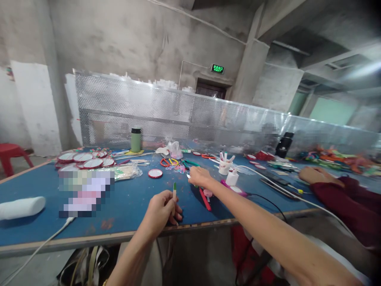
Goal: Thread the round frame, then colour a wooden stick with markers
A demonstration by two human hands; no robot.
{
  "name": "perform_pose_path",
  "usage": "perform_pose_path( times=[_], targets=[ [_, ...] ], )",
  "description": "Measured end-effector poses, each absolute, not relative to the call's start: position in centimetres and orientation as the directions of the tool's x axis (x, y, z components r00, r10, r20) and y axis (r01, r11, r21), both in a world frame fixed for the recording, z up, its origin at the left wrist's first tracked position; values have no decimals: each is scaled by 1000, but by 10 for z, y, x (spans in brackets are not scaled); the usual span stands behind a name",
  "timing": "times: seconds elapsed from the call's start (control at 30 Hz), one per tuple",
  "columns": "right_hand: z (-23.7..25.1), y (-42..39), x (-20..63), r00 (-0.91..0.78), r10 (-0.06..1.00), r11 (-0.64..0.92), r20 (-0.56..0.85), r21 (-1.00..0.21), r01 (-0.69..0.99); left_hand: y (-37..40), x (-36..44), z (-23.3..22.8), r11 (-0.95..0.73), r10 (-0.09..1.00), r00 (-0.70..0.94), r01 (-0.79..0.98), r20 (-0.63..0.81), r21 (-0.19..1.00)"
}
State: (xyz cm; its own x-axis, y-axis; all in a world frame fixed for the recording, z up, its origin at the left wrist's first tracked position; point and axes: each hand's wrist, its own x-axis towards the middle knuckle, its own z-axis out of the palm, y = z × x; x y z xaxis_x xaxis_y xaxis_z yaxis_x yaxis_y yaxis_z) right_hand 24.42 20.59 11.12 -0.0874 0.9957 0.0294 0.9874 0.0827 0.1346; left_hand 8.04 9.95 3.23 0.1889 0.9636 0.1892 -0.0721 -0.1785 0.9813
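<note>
While the blue table [125, 198] stretches wide under a perforated metal screen [184, 115], a co-worker's maroon sleeve [351, 202] rests at its right end. On the far side stands a green flask [136, 139], with round red-rimmed mirrors [85, 158] to its left. Near the front edge, the left hand [159, 212] is closed around a green-tipped stick [174, 196], held upright. Farther out, the right hand [199, 176] reaches palm down over green-handled pliers [190, 163]; whether its fingers grip anything cannot be told.
</note>
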Motion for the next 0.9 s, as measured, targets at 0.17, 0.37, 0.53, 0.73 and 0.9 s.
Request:
perform_pose_path(
  times=[0.17,0.37,0.53,0.73,0.9],
  targets=[
    [108,199,242,-147,985,128,91,189,974,99,81,32,-191,963,180,-73,202,979],
    [126,169,259,-190,947,144,257,190,971,97,80,36,-187,963,185,-59,195,981],
    [125,109,290,-164,932,116,322,162,980,96,79,36,-204,961,183,-38,208,978],
    [75,62,300,3,918,-11,397,18,1000,97,78,34,-216,962,170,11,211,976],
    [48,71,289,44,882,-56,470,10,998,98,78,33,-225,962,166,24,218,974]
  ],
)
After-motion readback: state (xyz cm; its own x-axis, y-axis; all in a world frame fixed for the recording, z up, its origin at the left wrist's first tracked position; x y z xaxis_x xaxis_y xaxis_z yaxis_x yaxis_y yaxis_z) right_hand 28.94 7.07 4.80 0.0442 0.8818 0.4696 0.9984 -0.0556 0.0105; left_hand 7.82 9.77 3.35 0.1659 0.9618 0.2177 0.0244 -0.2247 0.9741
